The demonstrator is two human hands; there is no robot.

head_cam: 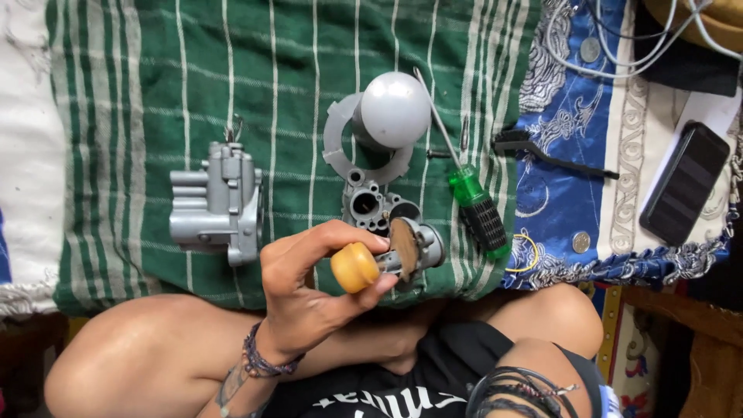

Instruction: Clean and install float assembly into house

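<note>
1. yellow float with its small metal part sits pinched in the left hand, thumb and fingers closed round it, held just above the near edge of the green striped cloth.
2. right hand isn't visible, only a forearm with dark bands at the bottom, so can't tell what those fingers are doing.
3. grey carburetor body lies left of the hand, toward the cloth's left side.
4. grey dome cover and a ring plate sit mid cloth.
5. green-handled screwdriver lies by the cloth's right edge, small black brush just past it.
</note>
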